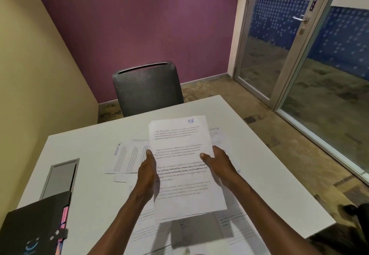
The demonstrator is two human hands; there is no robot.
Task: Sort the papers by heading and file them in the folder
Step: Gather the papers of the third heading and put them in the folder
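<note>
Grip: left hand (146,171) and right hand (218,164) pinch the HR paper (183,166) by its side edges — raised above the desk (269,154).
Folder (34,228): black, near-left corner.

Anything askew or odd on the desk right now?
Nothing damaged. Loose papers lie fanned and crooked on the table, unsorted. Both hands, left hand and right hand, hold the HR sheet.

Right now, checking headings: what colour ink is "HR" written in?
Blue ink, atop the held paper; head view.
</note>
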